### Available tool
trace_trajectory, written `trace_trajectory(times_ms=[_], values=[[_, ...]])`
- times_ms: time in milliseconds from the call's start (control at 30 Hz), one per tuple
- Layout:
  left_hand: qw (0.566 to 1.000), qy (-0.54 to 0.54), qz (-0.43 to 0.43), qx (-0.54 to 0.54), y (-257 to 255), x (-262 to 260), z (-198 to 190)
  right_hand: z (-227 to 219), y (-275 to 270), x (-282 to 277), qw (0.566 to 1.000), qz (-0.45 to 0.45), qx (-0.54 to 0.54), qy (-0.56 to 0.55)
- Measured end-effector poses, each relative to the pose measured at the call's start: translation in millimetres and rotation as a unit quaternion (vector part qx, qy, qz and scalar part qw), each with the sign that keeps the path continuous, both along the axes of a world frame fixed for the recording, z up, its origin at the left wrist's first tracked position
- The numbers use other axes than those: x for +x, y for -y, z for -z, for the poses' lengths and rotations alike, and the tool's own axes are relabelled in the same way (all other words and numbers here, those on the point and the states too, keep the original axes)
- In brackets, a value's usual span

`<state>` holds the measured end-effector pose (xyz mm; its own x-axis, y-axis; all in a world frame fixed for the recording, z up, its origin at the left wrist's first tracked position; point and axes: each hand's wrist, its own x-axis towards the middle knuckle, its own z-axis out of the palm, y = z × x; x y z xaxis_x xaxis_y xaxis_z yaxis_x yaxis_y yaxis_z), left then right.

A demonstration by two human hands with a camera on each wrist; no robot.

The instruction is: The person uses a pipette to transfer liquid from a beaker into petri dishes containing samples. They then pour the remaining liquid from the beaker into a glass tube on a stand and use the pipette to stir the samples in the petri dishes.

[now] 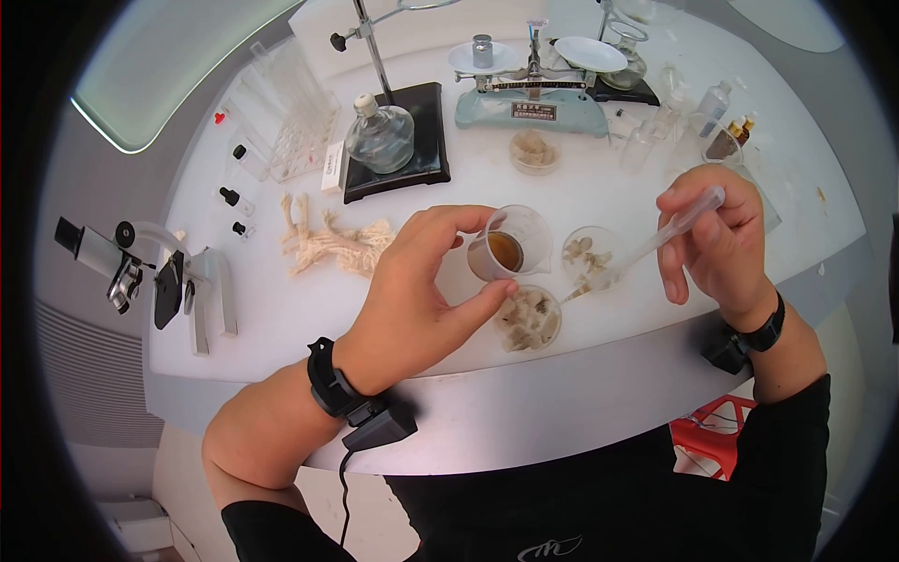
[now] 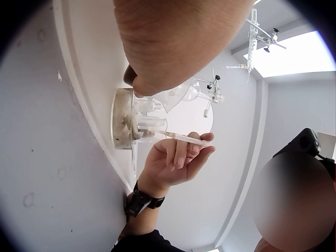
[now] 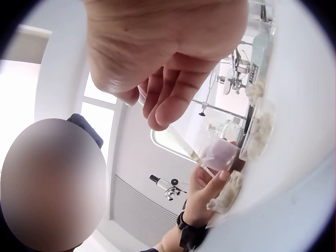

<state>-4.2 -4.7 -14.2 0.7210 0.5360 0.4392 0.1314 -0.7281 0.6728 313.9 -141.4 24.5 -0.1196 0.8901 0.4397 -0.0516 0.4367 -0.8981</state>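
My left hand (image 1: 421, 290) grips a small clear beaker (image 1: 536, 245) with brown liquid in it, tilted above the table. In my right hand (image 1: 716, 239) is a clear plastic dropper (image 1: 660, 236), pinched near its bulb, its tip pointing down and left near two dishes. The nearer petri dish (image 1: 529, 318), below the beaker, holds pale clumps with dark spots. Beside it, a second dish (image 1: 588, 253) holds pale brownish pieces. In the right wrist view, some yellowish liquid shows low in the dropper (image 3: 184, 147); whether the tip touches anything, I cannot tell.
A blue balance (image 1: 534, 110) stands at the back, with a dish of pale material (image 1: 535, 152) before it. A round flask (image 1: 379, 139) sits on a black stand base (image 1: 431, 140). Pale fibrous material (image 1: 337, 242) and a microscope (image 1: 201, 286) are at the left, glassware at the right.
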Motion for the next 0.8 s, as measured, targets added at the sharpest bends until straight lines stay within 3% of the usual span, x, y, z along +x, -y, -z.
trace_trajectory(times_ms=[233, 600, 800], values=[[1.000, 0.006, 0.000, -0.009, 0.2, 0.0, 1.5, 0.5, -5.8, -2.8, 0.997, 0.039, 0.011, -0.072], [1.000, 0.001, 0.004, -0.002, -0.2, 0.0, -0.1, 4.8, -6.2, -4.8, 0.996, 0.077, 0.028, 0.030], [1.000, -0.002, 0.004, -0.005, 0.3, -0.1, -0.4, 3.1, -4.8, -6.4, 0.996, 0.081, 0.034, 0.035]])
